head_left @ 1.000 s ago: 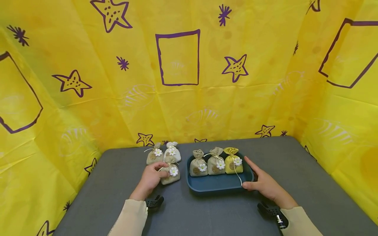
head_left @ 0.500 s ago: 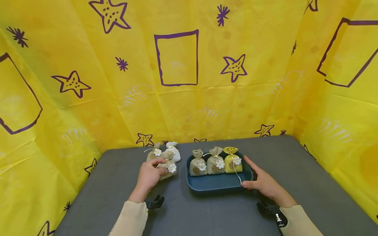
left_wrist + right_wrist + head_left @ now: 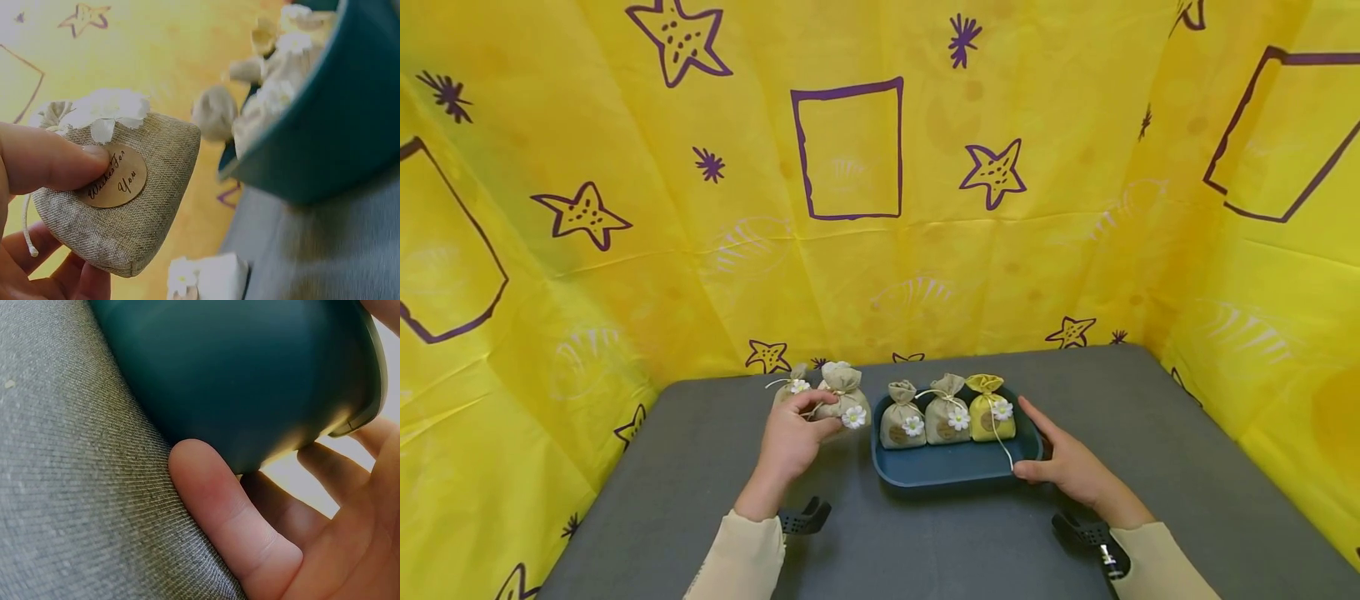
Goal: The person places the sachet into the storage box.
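In the head view, the white bag (image 3: 836, 365) is mostly hidden behind the tan bag (image 3: 846, 404), and another bag (image 3: 783, 394) is partly covered by the left grip (image 3: 788, 446). In the left wrist view, the white bag is cut off at the bottom. The tan bag is pinched by the left grip, outside the blue tray (image 3: 940, 465), and part of its round tag (image 3: 128, 187) is covered. The tray's right end is held by the right grip (image 3: 1067, 462), spread wide and partly hidden.
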`<state>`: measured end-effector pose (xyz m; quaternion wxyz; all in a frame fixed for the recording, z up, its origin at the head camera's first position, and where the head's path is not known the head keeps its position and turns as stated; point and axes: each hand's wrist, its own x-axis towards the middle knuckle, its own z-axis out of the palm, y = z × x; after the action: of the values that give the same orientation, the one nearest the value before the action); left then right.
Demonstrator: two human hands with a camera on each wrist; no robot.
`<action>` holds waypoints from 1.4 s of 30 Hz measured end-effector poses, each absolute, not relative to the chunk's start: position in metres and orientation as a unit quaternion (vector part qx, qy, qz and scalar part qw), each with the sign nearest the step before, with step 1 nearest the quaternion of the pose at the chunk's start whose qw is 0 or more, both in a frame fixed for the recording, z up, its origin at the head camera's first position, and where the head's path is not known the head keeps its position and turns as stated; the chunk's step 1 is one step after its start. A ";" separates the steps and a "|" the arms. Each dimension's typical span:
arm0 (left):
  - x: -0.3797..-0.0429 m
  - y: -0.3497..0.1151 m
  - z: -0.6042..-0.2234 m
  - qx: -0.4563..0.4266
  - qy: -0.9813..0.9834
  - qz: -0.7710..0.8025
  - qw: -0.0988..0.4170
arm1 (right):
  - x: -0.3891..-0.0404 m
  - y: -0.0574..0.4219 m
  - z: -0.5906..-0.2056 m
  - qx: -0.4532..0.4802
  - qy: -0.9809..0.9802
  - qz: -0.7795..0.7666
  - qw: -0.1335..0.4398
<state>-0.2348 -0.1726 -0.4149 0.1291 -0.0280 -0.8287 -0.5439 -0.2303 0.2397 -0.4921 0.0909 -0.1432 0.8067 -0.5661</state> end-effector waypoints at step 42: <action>-0.246 0.002 -0.439 -0.170 -0.842 -0.511 -0.033 | -0.230 0.239 -0.489 -0.140 0.814 -0.557 0.085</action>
<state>-0.2457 0.0022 -0.4392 -0.0333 -0.1701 -0.8420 -0.5109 -0.2300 0.2395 -0.4895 0.0850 -0.1403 0.8139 -0.5574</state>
